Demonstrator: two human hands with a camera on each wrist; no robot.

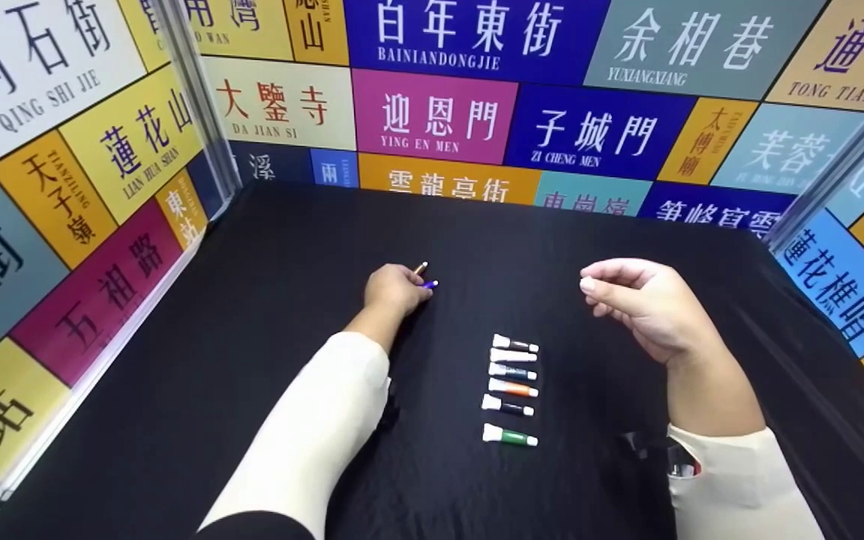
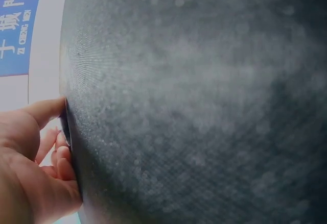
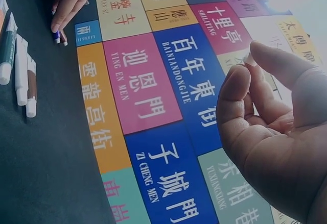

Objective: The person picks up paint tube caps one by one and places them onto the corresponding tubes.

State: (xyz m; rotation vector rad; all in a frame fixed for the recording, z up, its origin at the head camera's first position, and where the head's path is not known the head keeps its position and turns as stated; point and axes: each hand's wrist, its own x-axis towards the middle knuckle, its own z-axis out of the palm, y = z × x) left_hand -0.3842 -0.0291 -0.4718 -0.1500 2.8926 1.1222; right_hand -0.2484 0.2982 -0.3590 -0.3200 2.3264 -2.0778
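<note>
On the left, my left hand (image 1: 393,289) is low over the black cloth, its thumb and fingers pinching a small blue paint tube (image 1: 430,285). A gold-brown tube (image 1: 420,268) pokes out just beyond the same fingertips; the hand hides most of both tubes. In the left wrist view the thumb and fingers meet the cloth's surface. Raised at the right, my right hand (image 1: 646,307) has its fingers loosely bent toward the thumb and no object shows in it. Between the hands lies a column of white-ended paint tubes, from a dark brown tube (image 1: 516,345) to a green tube (image 1: 513,436).
An orange tube (image 1: 514,388) and a black tube (image 1: 508,406) lie within that column. Black cloth (image 1: 312,247) covers the table. Panels of colourful street-name signs (image 1: 432,116) stand behind and at both sides, with clear upright posts (image 1: 203,97) at the corners.
</note>
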